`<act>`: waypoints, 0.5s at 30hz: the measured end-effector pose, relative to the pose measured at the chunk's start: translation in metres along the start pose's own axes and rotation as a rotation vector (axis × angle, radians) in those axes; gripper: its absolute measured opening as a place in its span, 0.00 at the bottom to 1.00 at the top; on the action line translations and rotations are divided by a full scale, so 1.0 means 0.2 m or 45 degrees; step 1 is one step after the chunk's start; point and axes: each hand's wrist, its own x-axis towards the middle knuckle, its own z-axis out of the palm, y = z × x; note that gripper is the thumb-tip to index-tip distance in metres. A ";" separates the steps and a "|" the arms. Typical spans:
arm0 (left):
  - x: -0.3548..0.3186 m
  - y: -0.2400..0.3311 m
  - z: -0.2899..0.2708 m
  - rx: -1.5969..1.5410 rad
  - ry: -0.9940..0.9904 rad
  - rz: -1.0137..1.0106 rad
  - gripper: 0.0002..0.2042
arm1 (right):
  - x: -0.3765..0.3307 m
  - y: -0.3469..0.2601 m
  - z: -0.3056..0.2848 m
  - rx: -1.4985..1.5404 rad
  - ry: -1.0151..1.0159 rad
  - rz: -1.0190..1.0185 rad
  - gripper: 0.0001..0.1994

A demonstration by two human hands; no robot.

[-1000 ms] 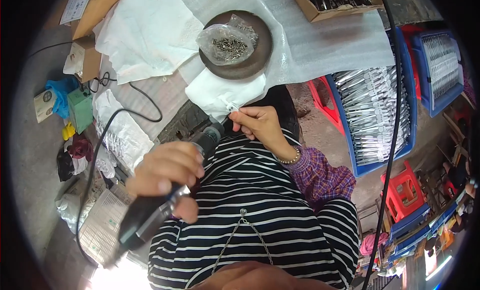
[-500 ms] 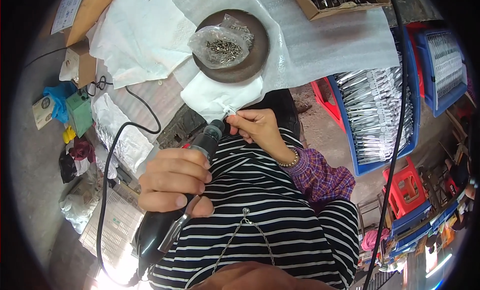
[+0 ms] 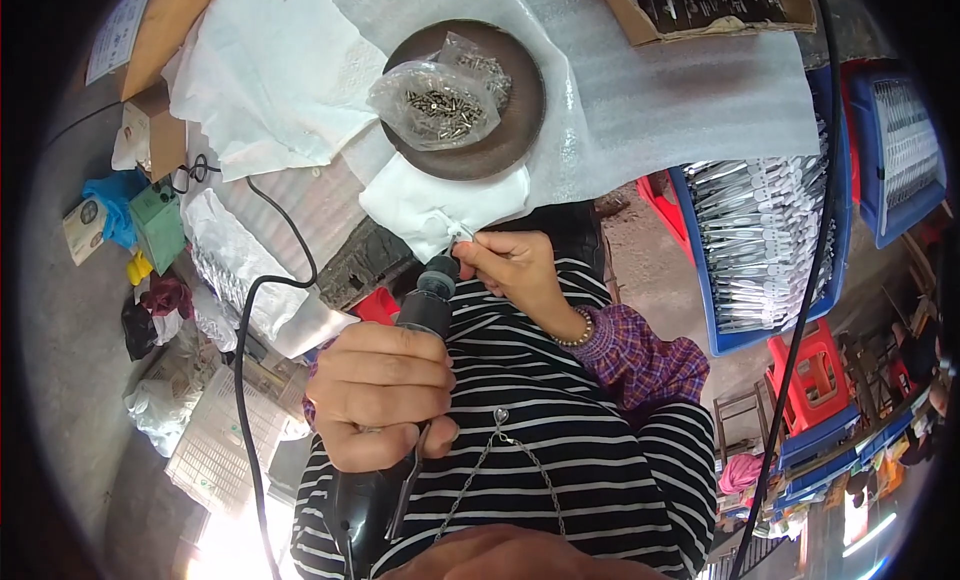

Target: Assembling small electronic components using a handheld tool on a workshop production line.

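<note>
My left hand (image 3: 380, 395) is wrapped round a black corded power drill (image 3: 425, 310), its chuck pointing away from me. A narrow, shiny metal strip (image 3: 405, 495) sticks out below that hand, against the drill; its kind I cannot make out. Just beyond the chuck, my right hand (image 3: 515, 270) pinches a small silver metal piece (image 3: 456, 230) between thumb and fingers. The drill tip is at or very near this piece; contact is hard to tell. Under it lies a folded white cloth (image 3: 400, 195). A round dark plate (image 3: 520, 130) behind carries an open plastic bag of small screws (image 3: 440, 110).
On the right, a blue crate (image 3: 715, 325) holds many silver metal pieces, with a red stool (image 3: 805, 375) nearby. A cardboard box (image 3: 625, 15) of dark parts stands at the back. The black cord (image 3: 245, 350) loops along the left; another cable (image 3: 800, 320) hangs at right.
My left hand and the drill have swung to the right and a little nearer, so the drill stands more upright in view. The right hand keeps its pinch, almost unmoved.
</note>
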 end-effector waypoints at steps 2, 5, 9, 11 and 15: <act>0.00 0.00 0.00 0.013 -0.033 0.019 0.16 | 0.00 0.00 0.00 -0.042 0.017 -0.061 0.12; -0.01 -0.01 -0.01 -0.002 -0.060 0.033 0.17 | 0.00 -0.01 0.01 -0.026 0.037 -0.035 0.13; -0.03 0.00 -0.02 0.006 0.006 0.055 0.18 | 0.00 -0.02 -0.01 -0.090 -0.012 -0.010 0.11; -0.04 0.00 -0.03 -0.005 0.024 0.056 0.18 | 0.00 -0.01 -0.01 -0.071 -0.007 -0.013 0.12; -0.05 0.01 -0.03 0.017 0.069 0.059 0.18 | 0.00 0.00 -0.01 -0.085 -0.004 -0.037 0.12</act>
